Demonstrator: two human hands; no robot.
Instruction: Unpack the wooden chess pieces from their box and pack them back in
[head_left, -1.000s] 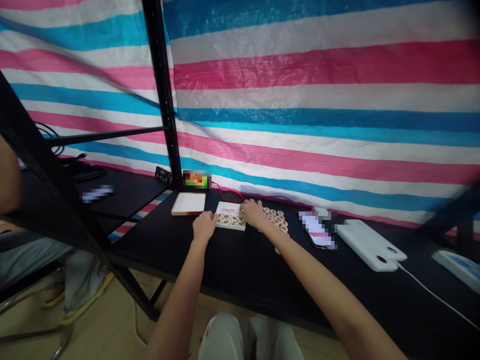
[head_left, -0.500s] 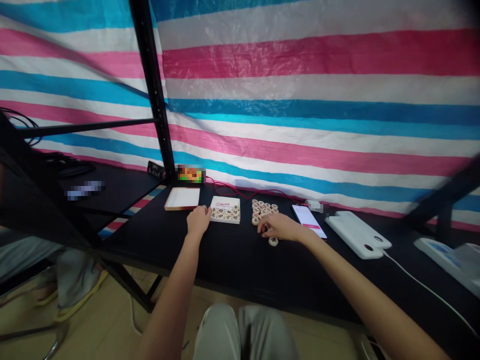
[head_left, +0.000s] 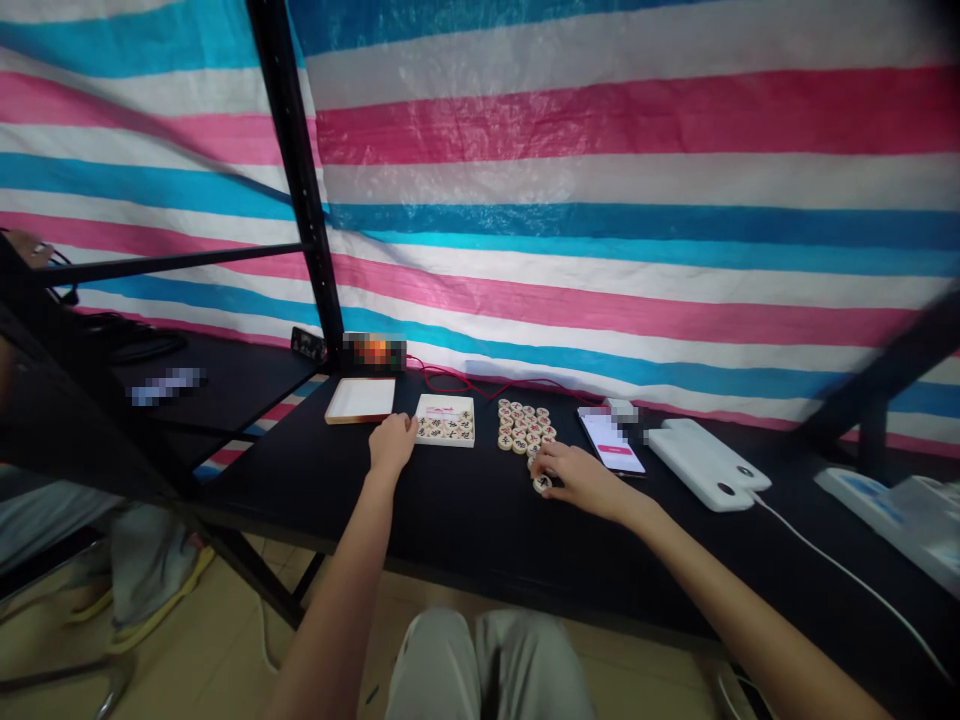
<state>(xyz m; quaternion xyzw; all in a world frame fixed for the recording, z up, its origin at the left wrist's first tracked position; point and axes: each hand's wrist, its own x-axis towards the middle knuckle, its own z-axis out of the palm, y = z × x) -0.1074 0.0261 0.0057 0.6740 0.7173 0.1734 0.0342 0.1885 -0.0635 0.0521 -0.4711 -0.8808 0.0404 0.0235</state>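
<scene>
Round Chinese chess pieces (head_left: 517,424) with red and black characters lie clustered in rows on the dark table. My right hand (head_left: 581,480) is at the near right of this cluster, its thumb and fingers closed around a black-marked chess piece (head_left: 542,484) on the table. Another piece shows partly beside my fingertips. To the left stands a shallow white box (head_left: 445,438), partly filled with several chess pieces. My left hand (head_left: 393,443) grips that box at its left edge, with the fingertips partly hidden.
A box lid (head_left: 361,399) lies inside up at the left. Right of the pieces are a lit phone (head_left: 613,442), a white device (head_left: 705,465) with a cable, and a power strip (head_left: 862,500). A black metal post (head_left: 304,190) rises at the left; another person's legs (head_left: 154,550) show there.
My right hand has moved slightly nearer and right, from beside the cluster onto the separate near piece. My left hand stays at the box. The view has shifted slightly.
</scene>
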